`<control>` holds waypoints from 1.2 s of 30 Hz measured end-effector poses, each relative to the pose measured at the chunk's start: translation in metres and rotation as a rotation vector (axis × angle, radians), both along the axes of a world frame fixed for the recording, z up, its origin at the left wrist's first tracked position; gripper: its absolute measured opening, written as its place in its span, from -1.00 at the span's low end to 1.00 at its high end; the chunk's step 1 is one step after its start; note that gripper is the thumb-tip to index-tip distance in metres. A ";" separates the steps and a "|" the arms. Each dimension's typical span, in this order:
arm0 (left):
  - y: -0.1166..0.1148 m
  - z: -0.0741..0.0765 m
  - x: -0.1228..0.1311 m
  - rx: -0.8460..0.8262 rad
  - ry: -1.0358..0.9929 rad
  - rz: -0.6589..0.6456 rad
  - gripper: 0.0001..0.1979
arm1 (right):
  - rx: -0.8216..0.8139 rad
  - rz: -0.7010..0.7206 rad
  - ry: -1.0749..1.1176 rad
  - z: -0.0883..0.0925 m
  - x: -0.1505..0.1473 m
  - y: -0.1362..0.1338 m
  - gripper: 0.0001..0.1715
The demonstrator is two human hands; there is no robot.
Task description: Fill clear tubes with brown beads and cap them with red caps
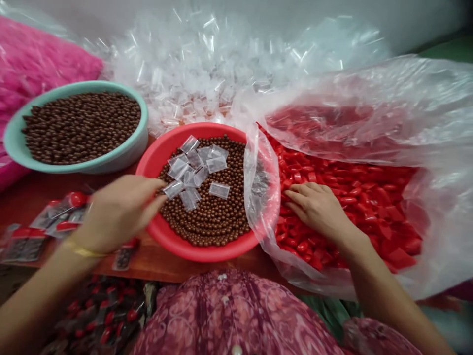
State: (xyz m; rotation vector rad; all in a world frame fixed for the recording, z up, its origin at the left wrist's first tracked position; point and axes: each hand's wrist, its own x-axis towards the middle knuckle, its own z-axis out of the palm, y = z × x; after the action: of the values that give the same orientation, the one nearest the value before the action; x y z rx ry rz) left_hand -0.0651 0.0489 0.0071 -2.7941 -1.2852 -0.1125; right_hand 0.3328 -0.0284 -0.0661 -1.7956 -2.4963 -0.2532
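Note:
Slightly blurred, my left hand (120, 209) reaches over the left rim of a red basin (199, 252). Its thumb and fingers are apart, the fingertips at a small clear plastic case (173, 189). Several more such cases lie on the brown balls (207, 222) filling the basin. My right hand (320, 207) is over a clear plastic bag (443, 212) of red plastic caps (354, 190). Its fingers are stretched out, with the tips among the caps at the bag's left side; I see nothing held in them.
A pale green basin (144, 118) of brown balls stands at the left, beside a pink heap (44, 56). Clear cases (207, 64) are piled behind. Filled red-capped packs (27, 244) lie on the red-brown tabletop (158, 266), and more packs (103, 310) lie below its edge.

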 end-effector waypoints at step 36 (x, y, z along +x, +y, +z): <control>0.057 -0.051 0.132 -1.274 -1.027 0.146 -0.75 | 0.214 -0.614 1.161 0.010 -0.021 -0.020 -0.71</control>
State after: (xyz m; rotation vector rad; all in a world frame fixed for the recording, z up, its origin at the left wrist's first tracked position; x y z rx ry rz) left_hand 0.0672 0.1055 -0.0440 -3.7610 -2.4036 -1.2774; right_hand 0.3116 -0.0482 -0.0558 -1.7700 -1.0860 0.3895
